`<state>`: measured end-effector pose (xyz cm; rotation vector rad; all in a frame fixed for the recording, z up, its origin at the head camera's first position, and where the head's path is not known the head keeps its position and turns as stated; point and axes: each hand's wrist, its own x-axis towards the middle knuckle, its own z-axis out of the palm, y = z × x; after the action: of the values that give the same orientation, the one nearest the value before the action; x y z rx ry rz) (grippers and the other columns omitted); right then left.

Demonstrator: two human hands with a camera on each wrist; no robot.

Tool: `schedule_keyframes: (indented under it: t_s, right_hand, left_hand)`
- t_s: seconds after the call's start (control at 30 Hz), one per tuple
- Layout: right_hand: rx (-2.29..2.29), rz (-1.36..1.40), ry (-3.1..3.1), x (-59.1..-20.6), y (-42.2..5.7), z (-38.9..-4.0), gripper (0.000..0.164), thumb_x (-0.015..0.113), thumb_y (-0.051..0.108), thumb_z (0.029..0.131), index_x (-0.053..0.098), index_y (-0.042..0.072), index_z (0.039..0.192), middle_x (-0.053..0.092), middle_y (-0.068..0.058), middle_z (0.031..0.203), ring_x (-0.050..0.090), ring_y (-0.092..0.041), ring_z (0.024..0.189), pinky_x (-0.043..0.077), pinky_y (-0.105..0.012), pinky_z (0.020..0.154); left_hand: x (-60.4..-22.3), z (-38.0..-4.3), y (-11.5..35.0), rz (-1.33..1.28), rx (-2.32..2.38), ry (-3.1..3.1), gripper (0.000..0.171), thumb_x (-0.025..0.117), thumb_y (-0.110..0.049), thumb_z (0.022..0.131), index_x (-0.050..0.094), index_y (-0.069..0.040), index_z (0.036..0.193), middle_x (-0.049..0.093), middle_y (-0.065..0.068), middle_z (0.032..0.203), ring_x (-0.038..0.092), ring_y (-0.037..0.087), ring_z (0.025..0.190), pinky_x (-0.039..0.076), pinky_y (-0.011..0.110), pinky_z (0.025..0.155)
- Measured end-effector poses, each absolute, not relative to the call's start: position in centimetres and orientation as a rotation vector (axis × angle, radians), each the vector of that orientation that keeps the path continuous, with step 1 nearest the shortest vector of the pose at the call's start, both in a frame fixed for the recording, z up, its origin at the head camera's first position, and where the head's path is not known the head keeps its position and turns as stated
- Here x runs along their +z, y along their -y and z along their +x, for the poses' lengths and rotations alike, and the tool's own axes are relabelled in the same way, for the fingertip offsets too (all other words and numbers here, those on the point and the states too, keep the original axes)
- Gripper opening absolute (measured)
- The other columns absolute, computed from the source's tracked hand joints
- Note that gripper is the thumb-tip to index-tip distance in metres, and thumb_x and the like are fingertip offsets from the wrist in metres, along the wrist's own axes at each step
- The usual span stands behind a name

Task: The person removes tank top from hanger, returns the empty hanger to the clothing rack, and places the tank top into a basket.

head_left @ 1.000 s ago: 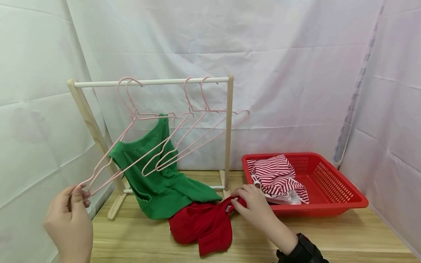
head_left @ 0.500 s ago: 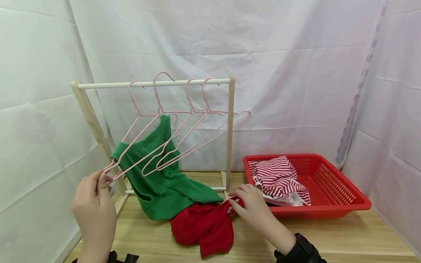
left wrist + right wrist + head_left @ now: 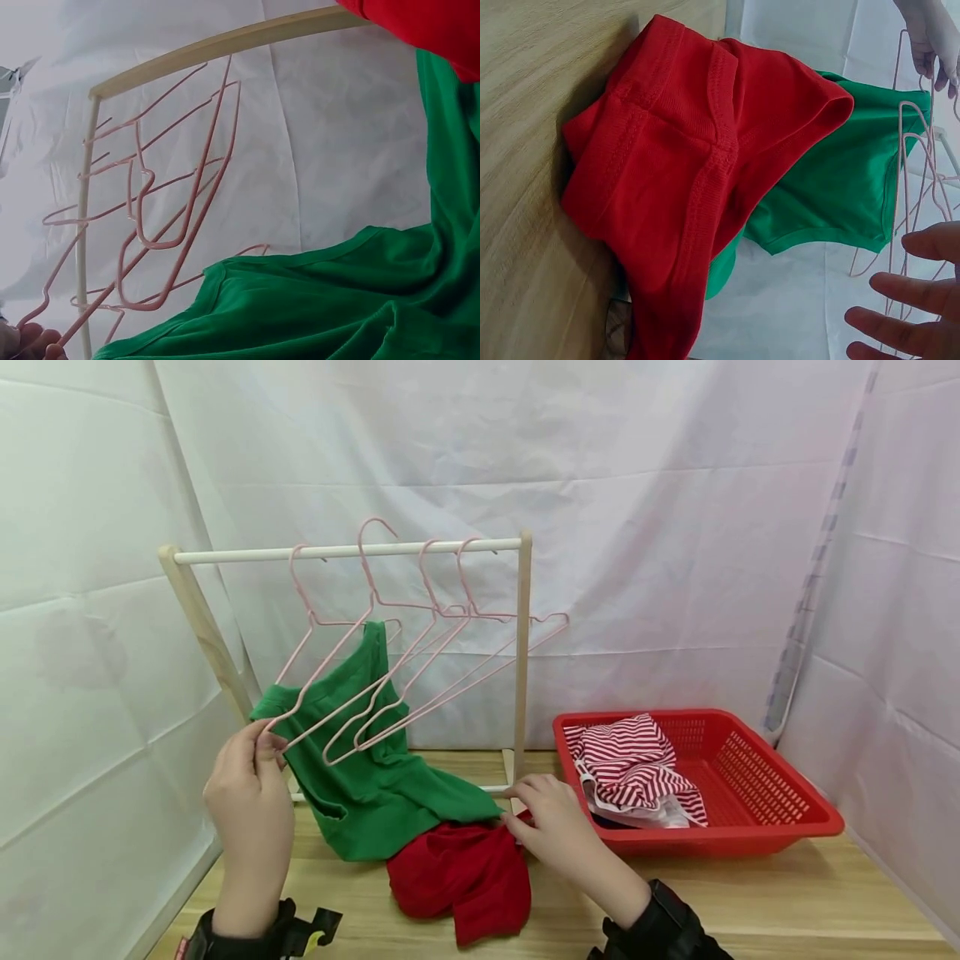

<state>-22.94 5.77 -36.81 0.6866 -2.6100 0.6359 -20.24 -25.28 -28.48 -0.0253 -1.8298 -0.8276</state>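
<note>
So since the earlier frame the left hand [image 3: 251,777] has swung right and up with its pink hanger [image 3: 330,657], and the right hand [image 3: 551,822] has slid a bit left. Left one's got the end of that hanger pinched; the right one isn't gripping anything as far as I can see, fingers loosely stretched by the edge of the red garment [image 3: 468,877], which is lying bunched on the counter [image 3: 360,914], touching the green garment [image 3: 382,785]. The hook sits higher than the others at the rail [image 3: 247,556], but I can't tell if it's fully clear. That's my worry: yank while it's still caught and the whole light-looking rack could tip. It also crosses in front of the green garment's hanger and overlaps the neighbouring hangers [image 3: 446,649], so a sideways pull might snag one, or drag the green garment off its shoulders.
</note>
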Motion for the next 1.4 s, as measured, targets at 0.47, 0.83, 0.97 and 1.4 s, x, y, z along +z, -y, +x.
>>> schedule_keyframes:
  t_s: [0.47,0.83,0.97,1.4]
  right_hand:
    - [0.654,0.686,2.676,-37.6,-5.2,-23.4,0.022,0.062,0.035,0.083,0.063,0.023,0.101,0.056,0.007,0.101,0.047,-0.017,0.102,0.034,-0.043,0.086]
    - [0.648,0.689,2.666,-37.6,-5.3,-23.4,0.022,0.062,0.035,0.083,0.063,0.023,0.101,0.056,0.008,0.101,0.046,-0.017,0.103,0.034,-0.044,0.087]
    - [0.656,0.687,2.667,-37.6,-5.4,-23.4,0.023,0.061,0.036,0.083,0.063,0.023,0.101,0.056,0.007,0.101,0.046,-0.017,0.103,0.034,-0.044,0.087]
    - [0.667,0.691,2.674,-37.6,-5.4,-23.2,0.024,0.062,0.035,0.082,0.062,0.023,0.103,0.055,0.008,0.102,0.046,-0.017,0.103,0.035,-0.044,0.086]
  left_hand:
    - [-29.6,-21.9,24.7,0.014,-0.881,1.927,0.024,0.043,-0.014,0.095,0.06,0.001,0.103,0.059,0.01,0.084,0.051,0.016,0.071,0.036,0.019,0.061]
    - [-29.9,-21.8,24.7,0.032,-0.89,1.995,0.028,0.043,-0.02,0.096,0.059,-0.005,0.113,0.059,0.011,0.101,0.055,0.02,0.084,0.041,0.021,0.067]
    - [-29.7,-21.5,24.6,0.049,-0.913,2.021,0.028,0.046,-0.021,0.094,0.058,-0.006,0.114,0.057,0.011,0.107,0.052,0.023,0.1,0.043,0.028,0.074]
    - [-29.8,-20.9,24.8,0.011,-0.92,1.915,0.026,0.051,-0.019,0.092,0.059,-0.005,0.113,0.055,0.01,0.11,0.052,0.021,0.094,0.037,0.019,0.076]
